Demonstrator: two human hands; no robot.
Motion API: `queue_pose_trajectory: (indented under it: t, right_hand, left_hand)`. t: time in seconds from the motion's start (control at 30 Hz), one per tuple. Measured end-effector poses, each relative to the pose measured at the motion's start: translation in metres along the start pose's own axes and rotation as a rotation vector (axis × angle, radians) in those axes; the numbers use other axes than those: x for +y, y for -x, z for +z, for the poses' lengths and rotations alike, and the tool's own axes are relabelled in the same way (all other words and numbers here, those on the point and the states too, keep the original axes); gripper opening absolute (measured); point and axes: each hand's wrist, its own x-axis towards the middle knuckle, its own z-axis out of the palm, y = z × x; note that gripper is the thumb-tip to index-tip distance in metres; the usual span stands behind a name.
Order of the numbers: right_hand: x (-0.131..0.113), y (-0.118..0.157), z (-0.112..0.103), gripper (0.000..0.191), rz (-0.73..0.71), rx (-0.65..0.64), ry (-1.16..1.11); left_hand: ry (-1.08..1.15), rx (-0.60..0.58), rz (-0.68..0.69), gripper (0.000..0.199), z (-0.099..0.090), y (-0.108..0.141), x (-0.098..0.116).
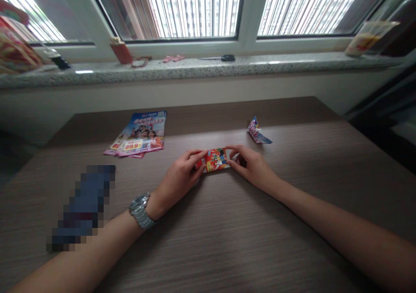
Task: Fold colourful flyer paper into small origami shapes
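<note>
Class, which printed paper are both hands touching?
The small red rectangular paper, between the left hand and right hand; the flat blue-and-pink leaflets and the pointed blue folded paper are untouched.

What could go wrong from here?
1. Left hand and right hand are at opposite ends of the red printed paper; uneven pull might crease or tear it.
2. The folded printed paper piece sits just beyond the right hand; a forward sweep could knock it.

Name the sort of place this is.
Probably a room in a home: a wood-grain table stands before a speckled windowsill holding scissors, under wide windows with bars outside.
</note>
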Motion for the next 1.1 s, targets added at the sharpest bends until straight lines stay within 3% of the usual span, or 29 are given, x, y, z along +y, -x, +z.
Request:
queue_pose_trajectory:
  t: [0.13, 0.27, 0.57, 0.8, 1.1]
  right_hand:
    - [0.0026, 0.0002, 0.0016, 0.044, -0.015, 0.016, 0.045]
    - [0.0042, 0.0005, 0.0034, 0.034, -0.030, 0.006, 0.074]
    - [-0.0001, -0.0001, 0.0017, 0.021, -0.023, 0.011, 0.074]
    - [0.0008, 0.0017, 0.0040, 0.031, -0.021, 0.005, 0.128]
    - [-0.0011, 0.0013, 0.0031, 0.029, 0.023, -0.047, 0.127]
  left_hand:
    - [-0.123, -0.017, 0.011, 0.032, 0.0007, 0.0008, 0.0001]
    - [-0.238, -0.030, 0.055, 0.029, -0.0001, 0.0007, 0.0002]
    - [-0.203, -0.091, 0.132, 0.034, -0.0008, 0.0022, 0.0003]
    - [-0.186, -0.099, 0.171, 0.033, 0.0017, 0.0057, 0.0058]
    - [-0.170, -0.138, 0.190, 0.035, -0.0006, 0.0048, 0.0084]
